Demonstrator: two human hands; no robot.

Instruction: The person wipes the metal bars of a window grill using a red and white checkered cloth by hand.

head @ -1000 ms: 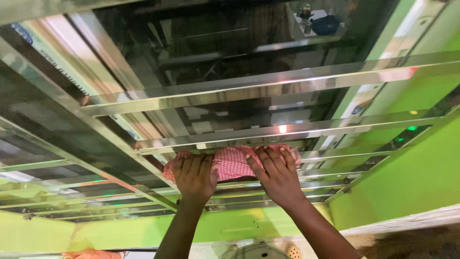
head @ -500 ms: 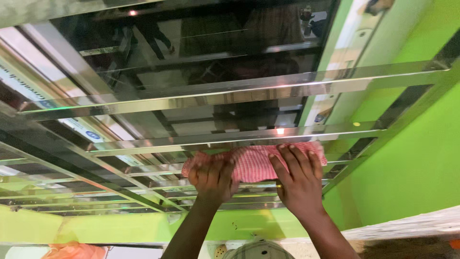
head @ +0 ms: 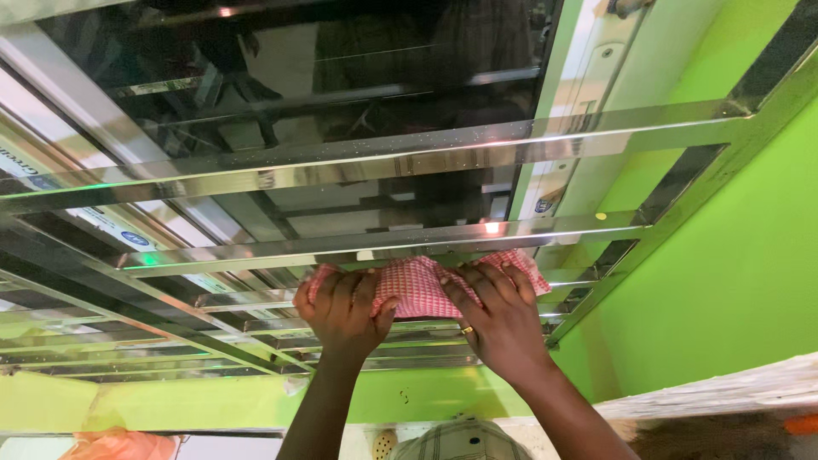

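A red-and-white checked cloth (head: 417, 285) is pressed flat against a shiny steel bar (head: 375, 243) of a metal grille over dark glass. My left hand (head: 341, 311) holds down the cloth's left end, fingers curled over it. On the cloth's right half lies my right hand (head: 498, 319), fingers spread and a ring on one finger. Both forearms reach up from the bottom of the view.
More polished horizontal bars (head: 366, 158) run above and below the cloth, joined to a slanted steel frame (head: 682, 196). A bright green wall (head: 741, 281) fills the right side and bottom. An orange cloth (head: 123, 445) and a checked cap (head: 460, 443) sit at the bottom edge.
Both hands and the cloth slid right along the bar and have now come back a little to the left. The view has shifted, so the grille sits further left.
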